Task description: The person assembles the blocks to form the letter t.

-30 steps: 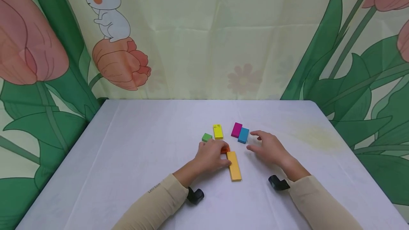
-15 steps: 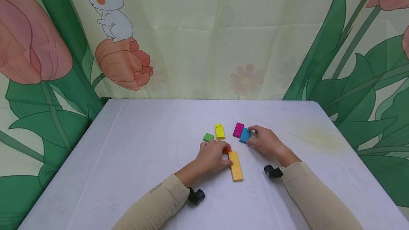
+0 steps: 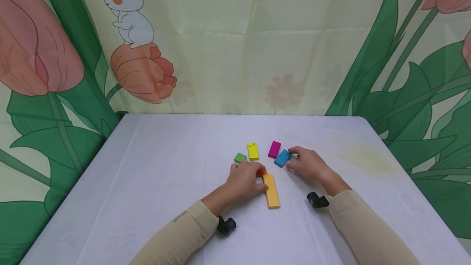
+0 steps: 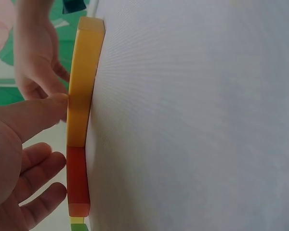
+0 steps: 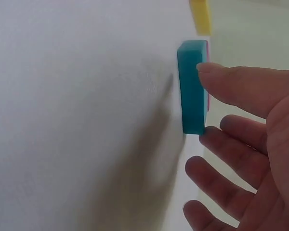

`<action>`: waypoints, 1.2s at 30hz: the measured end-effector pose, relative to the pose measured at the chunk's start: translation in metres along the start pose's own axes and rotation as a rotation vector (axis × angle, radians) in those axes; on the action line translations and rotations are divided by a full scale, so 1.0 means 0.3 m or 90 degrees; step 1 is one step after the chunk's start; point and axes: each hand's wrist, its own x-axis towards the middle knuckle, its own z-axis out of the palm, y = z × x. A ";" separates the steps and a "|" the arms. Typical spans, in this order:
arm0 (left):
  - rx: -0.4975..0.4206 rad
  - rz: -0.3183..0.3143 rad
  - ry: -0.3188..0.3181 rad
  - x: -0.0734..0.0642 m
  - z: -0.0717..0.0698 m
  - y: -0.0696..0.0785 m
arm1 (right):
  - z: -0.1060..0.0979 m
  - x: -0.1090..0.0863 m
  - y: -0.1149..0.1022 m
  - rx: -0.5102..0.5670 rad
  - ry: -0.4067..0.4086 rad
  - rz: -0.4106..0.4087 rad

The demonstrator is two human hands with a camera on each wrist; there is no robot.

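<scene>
My left hand (image 3: 244,178) rests over a red-orange block (image 4: 77,173), its fingertips at the top edge. Its thumb touches the long amber block (image 3: 271,191), whose far end meets the red-orange block. In the head view the hand covers most of the red-orange block. My right hand (image 3: 308,165) pinches a blue block (image 3: 282,158) by its right end, thumb and index finger on it, the block low over the table. In the right wrist view the thumb lies against the blue block (image 5: 193,96) and the other fingers are loosely bent.
A magenta block (image 3: 274,149) lies just left of the blue one. Beyond my left hand are a yellow block (image 3: 252,151) and a small green block (image 3: 240,158). All stand on a white-covered table (image 3: 165,183), with a printed curtain (image 3: 220,52) behind it.
My right hand has come left to the blue block, which has turned clockwise and parted slightly from the magenta block. My left hand stays in place.
</scene>
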 end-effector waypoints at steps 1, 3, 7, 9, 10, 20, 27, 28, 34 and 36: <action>-0.002 -0.001 -0.001 0.000 0.000 0.000 | -0.002 -0.004 0.000 0.003 0.002 0.002; -0.006 -0.002 -0.002 0.001 0.000 -0.001 | -0.005 -0.011 -0.001 0.003 0.005 0.004; -0.008 -0.002 0.000 0.002 0.000 -0.003 | -0.014 -0.023 -0.006 -0.014 0.010 0.013; -0.007 0.000 0.001 0.002 0.000 -0.004 | -0.016 -0.025 -0.011 -0.029 0.014 0.020; -0.007 0.001 0.002 0.002 0.000 -0.004 | -0.017 -0.026 -0.014 -0.031 0.016 0.023; -0.008 -0.004 0.000 0.002 0.001 -0.005 | 0.013 -0.008 -0.021 0.001 0.017 0.016; -0.008 -0.004 0.000 0.006 0.004 -0.002 | 0.028 -0.006 -0.017 -0.013 0.018 -0.002; -0.008 -0.004 0.000 0.006 0.004 -0.002 | 0.029 -0.006 -0.015 -0.018 0.019 -0.008; -0.006 -0.003 0.002 0.002 0.002 -0.004 | 0.034 -0.010 -0.016 -0.017 0.022 -0.036; -0.007 -0.003 0.003 0.001 0.001 -0.004 | 0.036 -0.011 -0.018 -0.015 0.022 -0.040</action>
